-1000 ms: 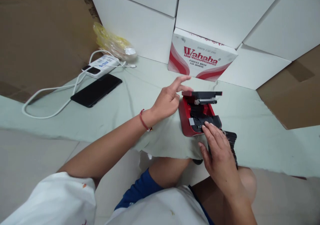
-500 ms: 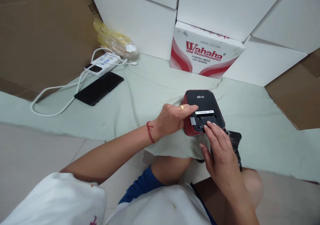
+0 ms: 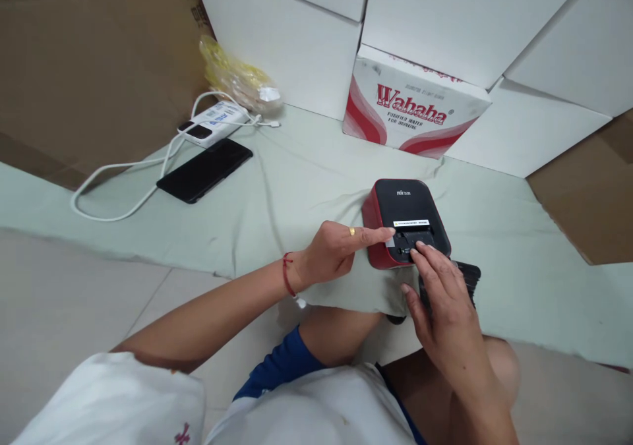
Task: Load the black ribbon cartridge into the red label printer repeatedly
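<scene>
A compact printer (image 3: 408, 201), black on top with red sides, sits on a pale green cloth (image 3: 297, 188). It has a slot and a white label strip across its top. My left hand (image 3: 332, 250) has its index finger stretched onto the top by the slot's left end, the other fingers curled and holding nothing. My right hand (image 3: 448, 293) rests its fingertips on the front part of the top, with the thumb apart. Partly behind that hand lies a black item with light streaks (image 3: 471, 280); its kind is unclear.
At the left lie a black phone (image 3: 205, 170), a white power strip (image 3: 215, 123) with a looped white cable (image 3: 106, 217), and a yellowish plastic bag (image 3: 237, 79). A Wahaba-style printed water carton (image 3: 415, 105) stands behind the printer against white boxes (image 3: 291, 43). Brown cardboard (image 3: 93, 69) rises at the left.
My left hand has drawn back toward me, and its index fingertip has moved from above the label strip to the slot's left end. My right hand stays on the printer's front part.
</scene>
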Demonstrator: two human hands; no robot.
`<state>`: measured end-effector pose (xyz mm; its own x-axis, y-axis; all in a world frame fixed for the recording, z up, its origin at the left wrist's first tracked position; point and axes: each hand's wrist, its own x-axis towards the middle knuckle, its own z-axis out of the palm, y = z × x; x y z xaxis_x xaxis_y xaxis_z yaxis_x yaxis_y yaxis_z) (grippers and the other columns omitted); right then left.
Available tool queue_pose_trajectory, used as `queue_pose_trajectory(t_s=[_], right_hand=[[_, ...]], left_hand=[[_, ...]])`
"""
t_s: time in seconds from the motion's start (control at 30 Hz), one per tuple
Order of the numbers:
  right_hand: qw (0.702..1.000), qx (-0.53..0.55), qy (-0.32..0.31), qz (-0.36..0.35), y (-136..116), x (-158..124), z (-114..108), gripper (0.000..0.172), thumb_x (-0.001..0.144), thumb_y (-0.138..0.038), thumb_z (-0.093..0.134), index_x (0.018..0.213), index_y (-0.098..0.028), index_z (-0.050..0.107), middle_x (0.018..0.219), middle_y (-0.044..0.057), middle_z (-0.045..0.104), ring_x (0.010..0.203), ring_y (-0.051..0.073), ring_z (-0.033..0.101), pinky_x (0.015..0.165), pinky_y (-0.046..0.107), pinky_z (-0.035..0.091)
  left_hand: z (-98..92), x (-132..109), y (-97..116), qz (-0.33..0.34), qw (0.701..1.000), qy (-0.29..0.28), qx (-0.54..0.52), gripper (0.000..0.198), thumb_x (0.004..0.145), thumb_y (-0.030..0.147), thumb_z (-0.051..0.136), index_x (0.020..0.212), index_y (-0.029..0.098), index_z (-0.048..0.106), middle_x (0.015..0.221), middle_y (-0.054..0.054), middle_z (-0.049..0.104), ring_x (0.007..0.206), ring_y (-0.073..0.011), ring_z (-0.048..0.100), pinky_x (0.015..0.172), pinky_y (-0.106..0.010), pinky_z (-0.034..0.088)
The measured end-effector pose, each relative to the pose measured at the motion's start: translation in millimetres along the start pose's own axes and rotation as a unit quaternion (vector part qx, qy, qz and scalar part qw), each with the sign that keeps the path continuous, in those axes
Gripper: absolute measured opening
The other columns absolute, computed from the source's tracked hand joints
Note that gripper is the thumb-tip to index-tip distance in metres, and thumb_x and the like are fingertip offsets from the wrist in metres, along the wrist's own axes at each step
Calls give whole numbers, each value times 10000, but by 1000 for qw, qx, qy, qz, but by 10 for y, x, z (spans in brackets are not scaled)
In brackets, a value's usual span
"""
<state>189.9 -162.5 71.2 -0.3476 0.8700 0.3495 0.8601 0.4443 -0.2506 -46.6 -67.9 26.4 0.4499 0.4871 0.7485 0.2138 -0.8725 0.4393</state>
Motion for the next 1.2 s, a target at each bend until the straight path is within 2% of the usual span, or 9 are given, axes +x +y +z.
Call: queue_pose_trajectory(t_s=[0.23, 0.43, 0.57, 0.7, 0.8, 0.9, 1.03, 1.1, 1.2], right_hand=[[1000, 2, 3, -4, 26, 16, -14, 562, 1014, -207, 553, 1556, -280, 423, 1545, 97, 534, 1432, 280, 487, 1167, 536, 447], [1000, 8, -5, -8, 35, 71, -68, 500, 1008, -180, 564, 1496, -260, 493, 1502, 99, 575, 1382, 260, 529, 1130, 491, 473], [999, 11, -30, -25, 94, 153, -237, 423, 1006, -182, 574, 1423, -249, 560, 1449, 81, 628, 1335, 233, 584, 1124, 435, 481], [997, 34, -66, -14, 205, 474, -517, 310, 1011, -240, 590, 1315, -274, 642, 1343, 32, 708, 1204, 178, 684, 1029, 310, 540], [998, 9, -70, -2, 281, 897, -571, 252, 1019, -295, 564, 1232, -259, 693, 1233, 34, 755, 1052, 185, 739, 902, 298, 574], [985, -66, -161, 8, 315, 1305, -405, 267, 1003, -282, 541, 1190, -255, 729, 1156, 39, 777, 963, 221, 746, 822, 333, 556], [926, -199, -320, 18, 311, 1610, -125, 401, 930, -215, 553, 1299, -277, 698, 1230, 68, 760, 992, 299, 730, 757, 366, 496], [904, -224, -363, 17, 310, 1679, -50, 403, 916, -220, 558, 1293, -270, 692, 1213, 86, 763, 979, 301, 725, 725, 347, 462], [891, -231, -390, 15, 307, 1736, -13, 353, 907, -227, 570, 1240, -226, 688, 1128, 123, 772, 967, 295, 715, 716, 328, 430]], left_hand=[[40, 20, -50, 59, 995, 0, 80, 608, 860, -25, 411, 1403, 205, 561, 1221, -29, 784, 837, -85, 757, 684, -181, 551], [110, 52, -103, 70, 992, -6, 100, 494, 921, 37, 394, 1358, 196, 560, 924, 9, 787, 667, -92, 689, 609, -198, 517], [194, 50, -173, 108, 989, 1, 106, 426, 940, 67, 390, 1324, 172, 541, 945, -25, 775, 729, -114, 716, 602, -216, 540], [272, 0, -207, 150, 980, 16, 131, 269, 995, 143, 383, 1182, 185, 571, 1022, -54, 759, 673, -95, 684, 563, -204, 534], [294, -21, -207, 159, 978, 30, 133, 198, 1016, 175, 402, 1104, 185, 580, 1090, -79, 743, 688, -100, 682, 565, -210, 542], [296, -26, -208, 153, 981, 38, 115, 210, 1007, 141, 384, 1084, 173, 576, 1074, -76, 740, 629, -95, 647, 538, -219, 534], [286, -43, -207, 124, 988, 25, 87, 296, 988, 86, 360, 1201, 149, 555, 1081, -79, 745, 801, -116, 726, 611, -211, 588], [277, -61, -195, 102, 992, 4, 69, 355, 959, 52, 368, 1254, 140, 545, 1101, -83, 749, 909, -132, 747, 693, -226, 631], [261, -88, -169, 75, 996, -7, 44, 432, 911, 8, 386, 1290, 133, 553, 1183, -103, 739, 1004, -149, 750, 786, -256, 662]])
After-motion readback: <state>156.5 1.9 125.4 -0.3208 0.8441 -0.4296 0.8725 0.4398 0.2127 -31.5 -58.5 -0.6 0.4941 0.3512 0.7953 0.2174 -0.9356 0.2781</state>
